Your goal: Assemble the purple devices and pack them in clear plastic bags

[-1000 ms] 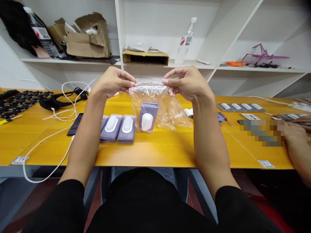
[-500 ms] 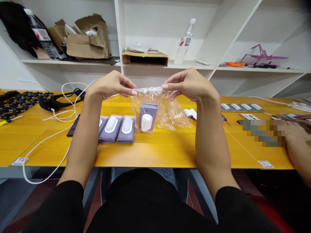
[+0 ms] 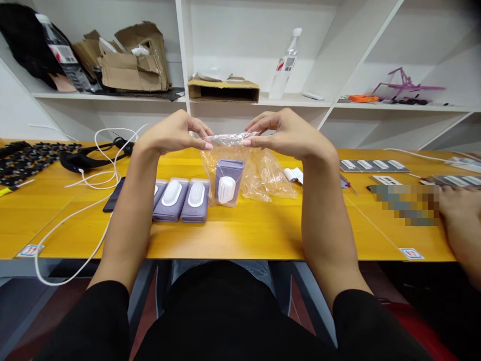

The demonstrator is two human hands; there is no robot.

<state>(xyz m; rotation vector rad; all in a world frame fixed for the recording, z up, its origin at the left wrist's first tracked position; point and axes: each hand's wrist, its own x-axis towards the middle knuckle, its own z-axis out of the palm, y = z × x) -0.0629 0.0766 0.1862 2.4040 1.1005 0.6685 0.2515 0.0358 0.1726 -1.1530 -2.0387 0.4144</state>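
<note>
A clear plastic bag (image 3: 210, 163) stands on the table with its top edge between my hands. My left hand (image 3: 178, 134) pinches the upper left corner. With thumb and fingers, my right hand (image 3: 285, 133) grips the upper right part of the edge. Inside the bag stands a purple box with a white oval piece (image 3: 229, 183) on its front, slightly tilted. Left of the bag lie more such purple boxes (image 3: 194, 200), one partly hidden behind my left forearm. Crumpled clear bags (image 3: 268, 178) lie behind and to the right.
Black goggles (image 3: 90, 158), a looping white cable (image 3: 75, 210) and a dark phone (image 3: 114, 195) lie at left. A small white item (image 3: 295, 174) sits by my right forearm. Another person's hand (image 3: 460, 210) is at far right. Shelves with a cardboard box (image 3: 133, 70) and a bottle (image 3: 284, 67) stand behind.
My right hand has shifted slightly left along the bag's top edge, closer to my left hand. The bagged box stays in place. The other person's hand at far right has moved a little.
</note>
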